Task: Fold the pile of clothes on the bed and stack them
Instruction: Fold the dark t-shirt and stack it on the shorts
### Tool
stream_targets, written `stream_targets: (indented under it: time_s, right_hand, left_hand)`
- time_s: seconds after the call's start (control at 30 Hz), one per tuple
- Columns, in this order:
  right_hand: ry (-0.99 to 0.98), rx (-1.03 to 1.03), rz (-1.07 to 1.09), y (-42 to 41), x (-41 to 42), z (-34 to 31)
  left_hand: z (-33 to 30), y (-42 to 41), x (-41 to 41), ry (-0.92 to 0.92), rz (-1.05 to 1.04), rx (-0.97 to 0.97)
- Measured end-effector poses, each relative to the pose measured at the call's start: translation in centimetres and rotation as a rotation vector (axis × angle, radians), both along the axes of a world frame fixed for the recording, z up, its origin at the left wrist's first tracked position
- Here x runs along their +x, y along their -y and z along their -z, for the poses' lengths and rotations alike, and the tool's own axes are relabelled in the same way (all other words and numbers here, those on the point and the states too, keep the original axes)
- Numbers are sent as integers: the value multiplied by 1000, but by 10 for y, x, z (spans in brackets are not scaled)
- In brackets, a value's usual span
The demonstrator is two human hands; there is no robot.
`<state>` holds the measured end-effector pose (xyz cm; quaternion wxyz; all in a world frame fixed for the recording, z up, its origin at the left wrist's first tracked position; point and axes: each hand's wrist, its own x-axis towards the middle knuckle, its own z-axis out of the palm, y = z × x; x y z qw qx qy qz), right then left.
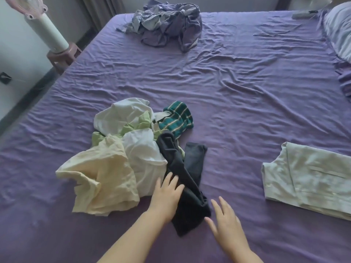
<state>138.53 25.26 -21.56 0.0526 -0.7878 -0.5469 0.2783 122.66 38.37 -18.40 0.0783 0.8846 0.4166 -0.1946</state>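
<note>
Item one: the pile of clothes (129, 149), unfolded, near the bed's (237, 88) near edge, left of centre. In it we count a pale yellow garment (102, 179) at the near left, a white garment (144, 152) beside it, a second white piece (121, 114) behind, light green cloth (140, 122) between them, and a green striped top (178, 118) at the far right.

Item two: a dark garment (190, 186), long and crumpled, trailing from the pile toward the near edge.

Item three: our hands. Left hand (167, 196), fingers spread and straight, rests on the dark garment's left edge. Right hand (226, 223), fingers spread, lies just beside its near end; we cannot tell if it touches.

Item four: a folded pale green garment (311, 177), flat at the right edge, well apart from the pile.

Item five: a crumpled purple-grey heap (167, 23) at the far edge; a pillow (340, 29) in the far right corner.
</note>
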Motion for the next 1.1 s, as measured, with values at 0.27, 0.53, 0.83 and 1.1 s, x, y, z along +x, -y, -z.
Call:
stream_targets:
  time_s: [0.27, 0.53, 0.83, 1.1]
  right_hand:
    - [74, 130, 236, -46, -66, 7]
    - [-295, 496, 220, -79, -45, -131]
    - [-301, 646, 191, -91, -6, -316]
    - [-123, 739, 163, -51, 30, -423]
  left_hand:
    - [-2, -43, -53, 128, -2, 8]
    - [-66, -30, -37, 538, -61, -186]
    - [-235, -63, -8, 1032, -332, -287]
    - [-378, -35, 18, 1230, -217, -364]
